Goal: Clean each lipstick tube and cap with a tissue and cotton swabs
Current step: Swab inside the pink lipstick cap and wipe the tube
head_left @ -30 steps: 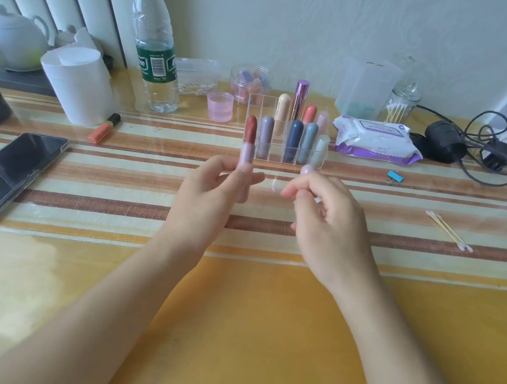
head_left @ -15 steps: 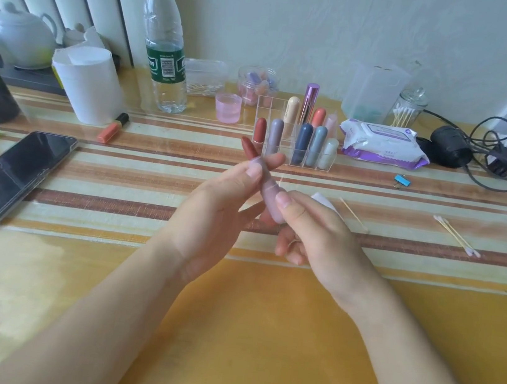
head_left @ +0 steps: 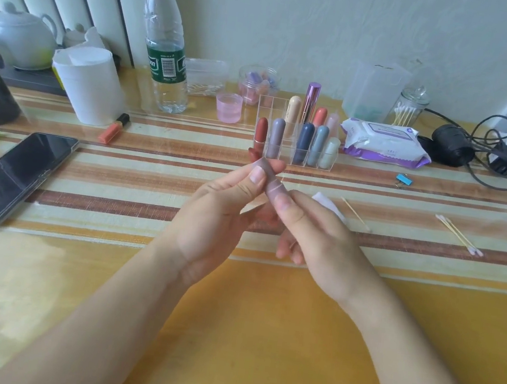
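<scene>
Both the left hand (head_left: pixel 220 206) and right hand (head_left: pixel 312 229) pinch one lipstick (head_left: pixel 268 179); its exposed red tip could smear fingers or snap if twisted.

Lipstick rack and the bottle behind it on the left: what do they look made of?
The lipstick rack looks like clear rigid plastic, probably acrylic: the tubes and the striped cloth show through its straight, glossy walls. The bottle looks like thin clear plastic: ribbed see-through sides, a white screw cap and a printed green label wrap.
</scene>
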